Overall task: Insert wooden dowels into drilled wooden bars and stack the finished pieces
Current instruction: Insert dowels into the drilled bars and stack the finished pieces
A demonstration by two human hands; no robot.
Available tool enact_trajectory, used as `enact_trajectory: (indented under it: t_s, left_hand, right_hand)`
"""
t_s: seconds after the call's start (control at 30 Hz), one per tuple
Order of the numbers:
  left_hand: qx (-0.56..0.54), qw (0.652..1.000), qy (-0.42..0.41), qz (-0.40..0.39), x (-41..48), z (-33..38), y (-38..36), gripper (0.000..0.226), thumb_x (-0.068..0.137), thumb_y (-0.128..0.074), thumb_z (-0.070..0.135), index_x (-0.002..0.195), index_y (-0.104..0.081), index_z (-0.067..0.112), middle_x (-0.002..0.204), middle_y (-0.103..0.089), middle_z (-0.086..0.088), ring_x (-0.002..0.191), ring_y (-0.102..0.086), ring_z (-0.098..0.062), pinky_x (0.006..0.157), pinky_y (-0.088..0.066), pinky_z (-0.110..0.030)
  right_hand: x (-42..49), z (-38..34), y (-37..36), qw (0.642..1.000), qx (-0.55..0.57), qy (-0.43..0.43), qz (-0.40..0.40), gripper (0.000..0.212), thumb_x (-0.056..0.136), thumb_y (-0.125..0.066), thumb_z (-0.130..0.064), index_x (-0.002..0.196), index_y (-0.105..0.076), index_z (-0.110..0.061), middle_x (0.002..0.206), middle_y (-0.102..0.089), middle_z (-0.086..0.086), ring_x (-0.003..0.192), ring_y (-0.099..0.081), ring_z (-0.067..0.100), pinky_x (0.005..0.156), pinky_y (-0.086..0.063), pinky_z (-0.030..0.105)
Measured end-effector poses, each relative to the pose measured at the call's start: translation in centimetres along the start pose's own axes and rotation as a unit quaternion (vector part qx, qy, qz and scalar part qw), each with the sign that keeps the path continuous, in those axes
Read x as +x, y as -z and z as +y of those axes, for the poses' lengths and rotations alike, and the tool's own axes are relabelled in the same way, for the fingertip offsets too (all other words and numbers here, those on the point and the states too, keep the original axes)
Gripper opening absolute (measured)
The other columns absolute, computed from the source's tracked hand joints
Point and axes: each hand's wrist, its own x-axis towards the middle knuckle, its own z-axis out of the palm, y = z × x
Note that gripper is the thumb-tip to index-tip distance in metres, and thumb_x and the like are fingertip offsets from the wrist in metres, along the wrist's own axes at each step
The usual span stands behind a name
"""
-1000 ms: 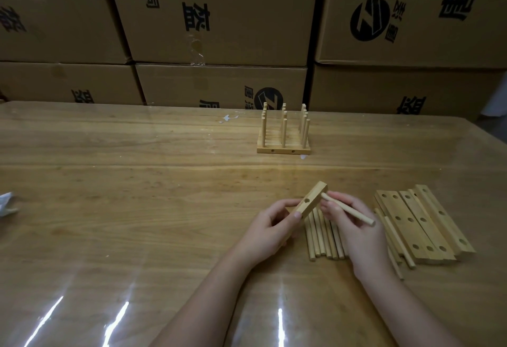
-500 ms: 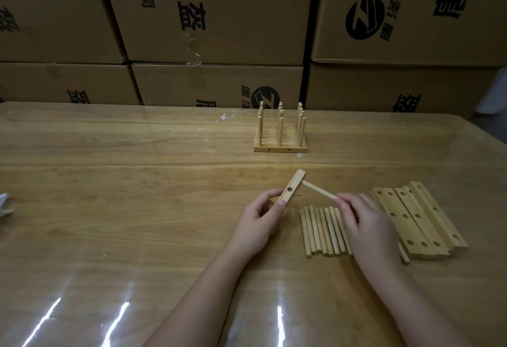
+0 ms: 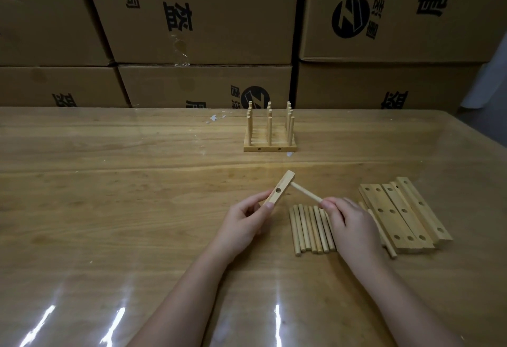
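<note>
Left hand (image 3: 248,222) pinches the near end of a wooden bar (image 3: 279,188) held above the table (image 3: 109,196); bar's long axis runs near-left to far-right, far end raised, one hole showing on its face; right hand (image 3: 352,226) pinches a dowel (image 3: 306,192) by its right end; dowel points far-left, tip meeting the bar's right side near the far end; loose dowels (image 3: 311,228) lie side by side just under the right hand, pointing near-far; drilled bars (image 3: 403,215) stacked at right; finished pieces (image 3: 270,132) with upright dowels stand farther back; cardboard boxes (image 3: 205,17) behind.

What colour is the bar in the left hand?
Pale natural wood, unpainted; the head view shows the bar best.
</note>
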Motion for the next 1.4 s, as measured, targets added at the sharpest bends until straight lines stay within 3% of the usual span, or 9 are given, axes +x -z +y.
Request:
enact_trajectory:
  t_s: [0.2,0.47,0.7,0.77,0.83,0.93,1.0,1.2,1.4]
  left_hand:
    - [0.01,1.0,0.0,-0.009,-0.3,0.3,0.1,0.028,0.092,-0.058,0.037,0.115,-0.06,0.053,0.074,-0.054,0.004,0.067,-0.052,-0.006,0.061,-0.045,-0.015]
    - [-0.003,1.0,0.012,0.009,-0.1,0.2,-0.5,0.03,0.092,-0.057,0.041,0.121,-0.059,0.046,0.076,-0.059,0.008,0.072,-0.058,-0.009,0.068,-0.049,-0.025]
    - [-0.231,0.966,0.051,0.102,0.5,0.6,0.4,0.023,0.097,-0.049,0.028,0.116,-0.062,0.025,0.07,-0.066,-0.002,0.056,-0.059,-0.012,0.046,-0.046,-0.021]
    - [-0.293,0.949,0.059,0.105,0.6,0.7,0.7,0.025,0.099,-0.046,0.026,0.12,-0.057,0.017,0.067,-0.065,-0.005,0.051,-0.056,-0.012,0.045,-0.046,-0.023]
    - [-0.332,0.936,0.056,0.102,0.7,0.9,0.8,0.025,0.098,-0.045,0.024,0.12,-0.054,0.014,0.066,-0.064,-0.006,0.052,-0.058,-0.013,0.046,-0.048,-0.024]
    - [-0.356,0.928,0.051,0.102,0.6,1.2,0.7,0.026,0.098,-0.045,0.022,0.122,-0.052,0.014,0.065,-0.064,-0.006,0.05,-0.059,-0.014,0.046,-0.049,-0.023]
    - [-0.36,0.926,0.053,0.103,0.6,1.3,0.7,0.027,0.098,-0.045,0.021,0.123,-0.051,0.014,0.063,-0.063,-0.006,0.05,-0.059,-0.014,0.046,-0.049,-0.022]
    - [-0.356,0.927,0.063,0.096,0.4,1.3,0.7,0.031,0.098,-0.044,0.02,0.127,-0.05,0.012,0.065,-0.065,-0.007,0.053,-0.061,-0.015,0.047,-0.05,-0.024]
    - [-0.332,0.937,0.059,0.09,0.4,1.3,0.3,0.025,0.098,-0.044,0.02,0.121,-0.053,0.013,0.067,-0.066,-0.009,0.055,-0.063,-0.017,0.05,-0.051,-0.026]
  right_hand:
    - [0.0,0.4,-0.2,0.999,0.03,-0.034,-0.016,0.021,0.094,-0.049,-0.021,0.099,-0.069,-0.018,0.084,-0.061,-0.011,0.077,-0.054,0.001,0.063,-0.043,0.017]
    - [0.2,0.0,-0.2,0.996,0.086,-0.031,0.003,0.023,0.093,-0.048,-0.027,0.109,-0.064,-0.022,0.085,-0.06,-0.011,0.067,-0.053,-0.001,0.054,-0.039,0.012]
    - [0.2,-0.1,0.3,0.997,0.071,-0.031,0.001,0.042,0.09,-0.032,-0.046,0.12,-0.053,-0.025,0.077,-0.059,-0.007,0.062,-0.053,0.005,0.052,-0.046,0.029]
    - [0.1,-0.2,0.1,0.997,0.003,-0.002,-0.079,0.041,0.087,-0.038,-0.048,0.12,-0.053,-0.03,0.1,-0.059,-0.015,0.086,-0.052,-0.003,0.073,-0.046,0.024]
    - [-0.3,-0.4,-0.3,0.977,-0.084,0.066,-0.184,0.05,0.083,-0.04,-0.059,0.13,-0.044,-0.04,0.126,-0.041,-0.026,0.12,-0.034,-0.002,0.104,-0.029,0.031]
    - [-0.6,-0.6,-0.7,0.931,-0.175,0.136,-0.292,0.077,0.071,-0.03,-0.081,0.14,-0.017,-0.049,0.136,-0.01,-0.036,0.133,-0.004,-0.006,0.114,0.003,0.035]
    - [-0.5,-0.4,-0.7,0.921,-0.19,0.146,-0.307,0.084,0.068,-0.028,-0.084,0.142,-0.014,-0.047,0.14,-0.004,-0.035,0.136,0.001,-0.007,0.114,0.008,0.035]
    - [0.0,-0.3,0.0,0.946,-0.086,0.053,-0.307,0.088,0.057,-0.039,-0.088,0.137,-0.021,-0.054,0.129,-0.018,-0.038,0.123,-0.013,-0.009,0.106,-0.016,0.025]
    - [-0.1,-0.8,0.0,0.974,-0.057,0.092,-0.201,0.043,0.079,-0.039,-0.068,0.104,-0.056,-0.039,0.097,-0.048,-0.034,0.096,-0.044,-0.009,0.078,-0.033,0.009]
